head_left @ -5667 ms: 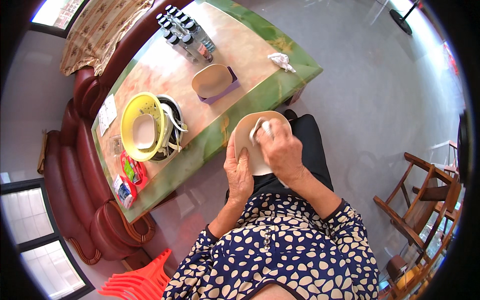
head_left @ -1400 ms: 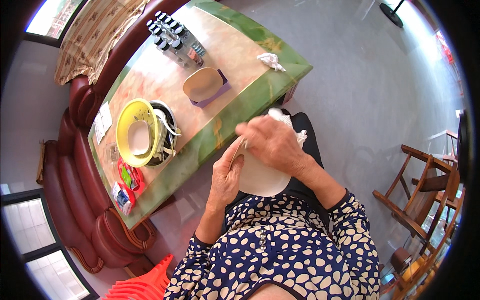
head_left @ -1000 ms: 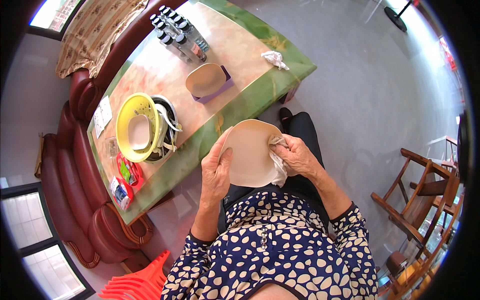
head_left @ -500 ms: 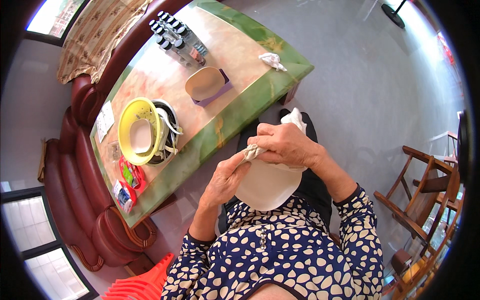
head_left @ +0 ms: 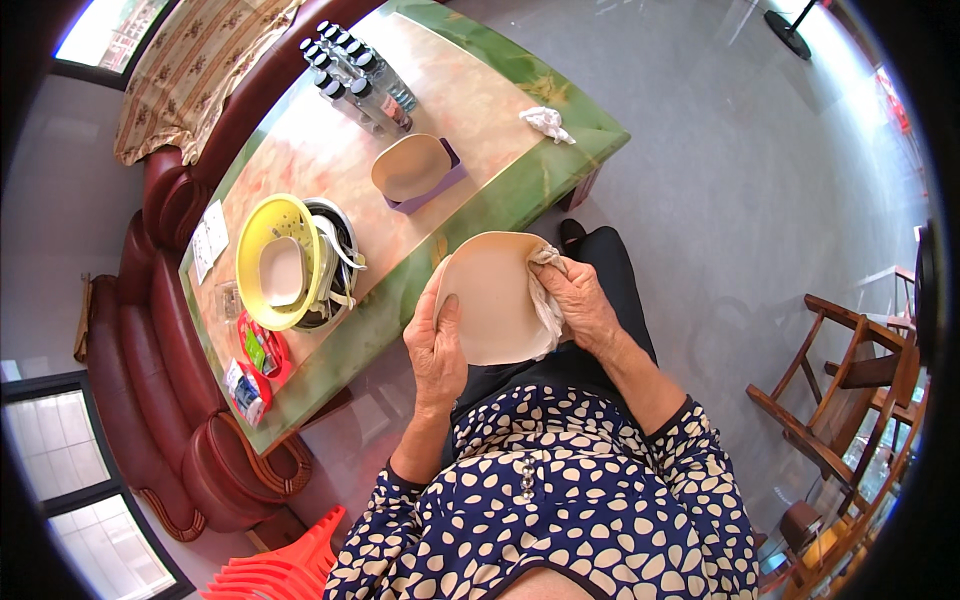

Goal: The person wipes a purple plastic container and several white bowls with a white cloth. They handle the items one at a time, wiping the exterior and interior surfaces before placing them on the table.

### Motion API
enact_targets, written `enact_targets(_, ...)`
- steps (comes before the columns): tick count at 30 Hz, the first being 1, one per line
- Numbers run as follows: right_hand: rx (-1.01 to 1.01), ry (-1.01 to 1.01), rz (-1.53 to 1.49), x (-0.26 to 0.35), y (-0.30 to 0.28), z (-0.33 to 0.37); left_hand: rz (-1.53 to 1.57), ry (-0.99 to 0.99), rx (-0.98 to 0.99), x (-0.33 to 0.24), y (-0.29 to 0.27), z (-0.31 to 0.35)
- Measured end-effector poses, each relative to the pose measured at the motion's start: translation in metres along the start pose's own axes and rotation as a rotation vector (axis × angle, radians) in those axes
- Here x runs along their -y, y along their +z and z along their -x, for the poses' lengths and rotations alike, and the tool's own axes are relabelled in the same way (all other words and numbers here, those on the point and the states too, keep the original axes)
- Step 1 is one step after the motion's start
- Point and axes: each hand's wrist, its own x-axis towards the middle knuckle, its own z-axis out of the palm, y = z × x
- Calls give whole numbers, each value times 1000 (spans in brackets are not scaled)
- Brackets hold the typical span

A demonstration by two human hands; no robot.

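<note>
At far left we see framed glass panes [head_left: 90, 535], then a dark red sofa [head_left: 140, 370] with a patterned cloth [head_left: 205, 75] draped near the window above it. Next comes the counter [head_left: 480, 95], pinkish marble in look with a green border, set at a slant on a grey floor [head_left: 720, 160]. Further right we find a wooden chair [head_left: 838, 422], and a black stand [head_left: 788, 37] at the top.

Counting from the left, we have one sheet of paper [head_left: 211, 243], two small red-edged packs at the lower corner, and one yellow colander [head_left: 256, 235] overlapping a round vessel, with one pale bowl [head_left: 283, 272] inside it. Then we count at least ten black-capped bottles [head_left: 362, 85]; they overlap too much for an exact figure. One beige bowl [head_left: 410, 167] tilts in one purple holder [head_left: 432, 192]. Our left hand [head_left: 436, 345] has its grip closed on the left side of one beige dish [head_left: 490, 300], thumb over the inner face. Our right hand [head_left: 583, 305] has its grip closed on one white cloth [head_left: 545, 305], folded over the dish's right rim. One crumpled tissue [head_left: 548, 123] lies near the counter's right corner.

The counter's near edge runs diagonally from lower left to upper right. A stretch of tabletop separates colander from holder. The dish is above our lap, just beside that edge, and broad floor spreads between our lap and the chair.
</note>
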Motion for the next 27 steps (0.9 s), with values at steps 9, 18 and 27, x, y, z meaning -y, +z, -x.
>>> enact_targets(9, -242, -78, 132, -30, 30, 30, 119, 6, -205, 28, 13, 5)
enact_targets(18, 197, -333, 1174, 53, 0, 18, 24, -87, 227, 0, -28, -17)
enact_targets(27, 221, -143, 927, 68, 12, 4, -194, -165, 424, -11, -22, -28)
